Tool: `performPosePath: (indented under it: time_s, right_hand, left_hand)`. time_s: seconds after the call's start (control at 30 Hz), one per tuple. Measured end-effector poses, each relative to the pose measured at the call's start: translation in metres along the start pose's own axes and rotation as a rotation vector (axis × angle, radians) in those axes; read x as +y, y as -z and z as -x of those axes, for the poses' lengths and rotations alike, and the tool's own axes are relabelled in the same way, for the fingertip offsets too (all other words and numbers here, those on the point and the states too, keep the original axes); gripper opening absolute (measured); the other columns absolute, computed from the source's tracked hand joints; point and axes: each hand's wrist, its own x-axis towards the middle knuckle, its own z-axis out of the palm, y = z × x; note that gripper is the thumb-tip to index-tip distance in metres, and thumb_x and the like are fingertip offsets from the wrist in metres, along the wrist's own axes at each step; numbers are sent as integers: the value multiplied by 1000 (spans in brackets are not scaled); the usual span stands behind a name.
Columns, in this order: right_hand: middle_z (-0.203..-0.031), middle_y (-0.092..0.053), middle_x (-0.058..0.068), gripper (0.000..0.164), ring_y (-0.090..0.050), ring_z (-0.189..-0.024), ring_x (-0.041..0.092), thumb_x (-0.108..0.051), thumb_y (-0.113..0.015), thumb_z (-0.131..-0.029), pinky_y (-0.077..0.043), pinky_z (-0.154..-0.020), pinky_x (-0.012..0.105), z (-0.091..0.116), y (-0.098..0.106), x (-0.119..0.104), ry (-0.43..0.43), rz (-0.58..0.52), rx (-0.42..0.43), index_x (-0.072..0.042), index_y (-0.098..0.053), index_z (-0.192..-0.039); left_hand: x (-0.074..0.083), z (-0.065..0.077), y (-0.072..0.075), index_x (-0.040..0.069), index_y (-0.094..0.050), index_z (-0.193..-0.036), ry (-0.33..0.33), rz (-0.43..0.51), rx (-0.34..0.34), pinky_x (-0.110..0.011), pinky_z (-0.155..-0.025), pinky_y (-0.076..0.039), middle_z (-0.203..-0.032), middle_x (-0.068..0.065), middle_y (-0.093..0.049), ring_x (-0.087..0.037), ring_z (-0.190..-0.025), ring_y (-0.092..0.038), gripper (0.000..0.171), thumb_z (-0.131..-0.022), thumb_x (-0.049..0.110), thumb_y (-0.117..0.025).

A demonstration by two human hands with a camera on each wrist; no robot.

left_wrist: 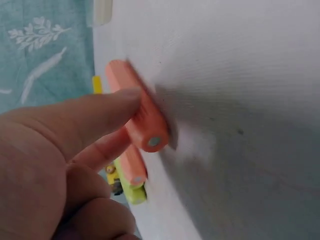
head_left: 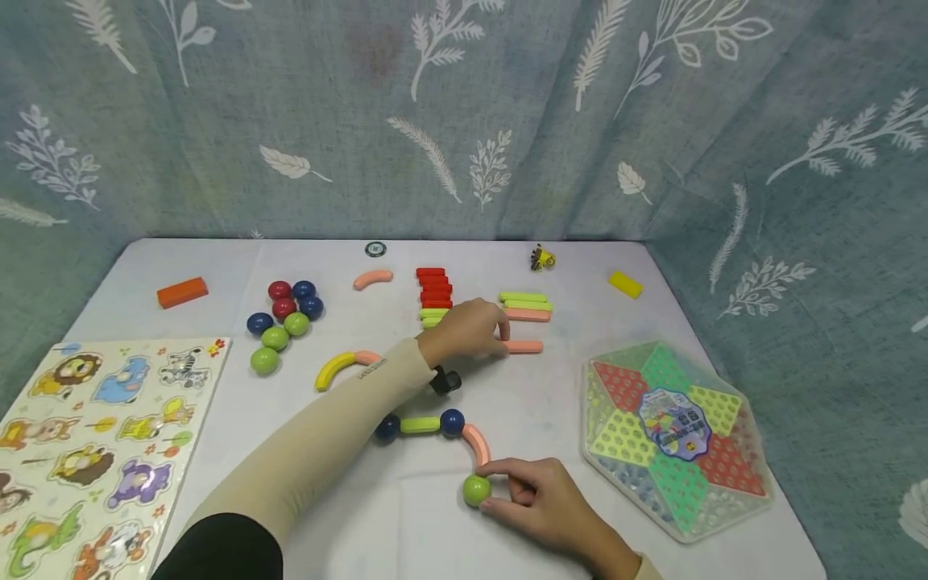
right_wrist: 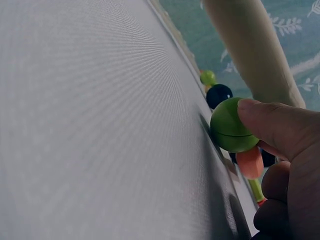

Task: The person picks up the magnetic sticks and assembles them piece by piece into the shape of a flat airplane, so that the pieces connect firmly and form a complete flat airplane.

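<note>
My left hand [head_left: 470, 329] stretches out over the middle of the table. Its thumb and forefinger pinch a straight salmon-coloured stick [left_wrist: 136, 107] that has a silvery disc in its end. Just beyond lies a second salmon stick [head_left: 528, 315], beside light green sticks [head_left: 524, 298]. Nearer the front, my right hand [head_left: 547, 503] pinches a green ball [right_wrist: 231, 125] between thumb and forefinger. This ball sits at the end of a curved salmon piece [head_left: 476, 443]. From there the chain runs to a dark blue ball [head_left: 453, 422], a light green stick [head_left: 420, 424] and another blue ball [head_left: 387, 428].
A column of red sticks [head_left: 435, 288] lies behind my left wrist. Several coloured balls [head_left: 283, 308] cluster at left, above an animal puzzle board [head_left: 210, 403]. A yellow curved piece [head_left: 333, 372] lies by my left sleeve. At right rests a hexagonal game box [head_left: 602, 467].
</note>
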Motion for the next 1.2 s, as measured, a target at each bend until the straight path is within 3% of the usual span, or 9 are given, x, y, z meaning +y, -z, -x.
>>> performPosePath:
  time_s: [0.23, 0.4, 0.53, 0.7, 0.83, 0.93, 1.07, 1.2]
  right_hand:
    - [-53, -29, -14, 31, -22, -45, -6, -29, -73, -82, -23, -40, 15, -1, -1, -3, 23, -9, 3, -26, -65, -111]
    - [-51, -28, -11, 33, -20, -45, -6, -24, -76, -79, -23, -41, 14, -2, -2, -5, 36, -8, 15, -22, -66, -111]
    - [-51, -28, -11, 34, -20, -45, -7, -23, -77, -78, -23, -41, 14, -3, -3, -6, 29, 1, 30, -22, -66, -110]
    - [-51, -27, -14, 33, -19, -44, -8, -27, -76, -79, -24, -41, 12, -1, -4, -4, 36, 23, 35, -26, -66, -110]
    - [-52, -27, -15, 32, -20, -45, -8, -27, -75, -80, -24, -42, 12, -1, -4, -3, 54, 16, 36, -27, -65, -111]
    - [-52, -28, -15, 32, -20, -45, -8, -27, -75, -80, -24, -42, 12, -1, -4, -3, 48, 18, 37, -27, -65, -111]
    - [-52, -29, -15, 32, -21, -45, -8, -29, -74, -81, -24, -41, 12, 0, -5, -1, 31, 26, 42, -28, -65, -111]
    - [-51, -28, -15, 33, -20, -45, -9, -28, -74, -81, -23, -41, 12, 0, -6, 0, 45, 28, 46, -26, -64, -112]
  left_hand:
    - [1, 22, 2, 19, -71, -79, 17, -1, 11, -25, -54, -42, -67, 9, -60, -10, -58, -52, 14, -79, 32, -75]
    - [4, 45, 14, 20, -71, -83, 27, -19, 93, -25, -48, -38, -57, 10, -54, -9, -51, -47, 20, -80, 39, -72]
    - [4, 83, 32, 22, -71, -91, 13, -24, 179, -25, -48, -36, -57, 11, -51, -9, -51, -45, 19, -80, 37, -72]
    - [-2, 149, 40, 26, -70, -93, -4, -5, 239, -24, -45, -29, -52, 11, -40, -6, -46, -37, 20, -79, 40, -73]
    - [-3, 205, 32, 31, -69, -94, 22, 6, 219, -21, -44, -26, -50, 16, -34, -1, -44, -33, 19, -79, 42, -73]
    - [-2, 237, 20, 34, -68, -93, 34, 25, 194, -19, -45, -25, -50, 19, -32, 2, -46, -30, 16, -79, 42, -73]
    - [1, 259, -2, 36, -68, -91, 39, 73, 181, -18, -45, -25, -50, 21, -29, 4, -46, -27, 14, -80, 44, -71]
    - [6, 264, -20, 36, -68, -91, 53, 108, 170, -18, -45, -26, -50, 22, -31, 5, -46, -28, 15, -82, 48, -67]
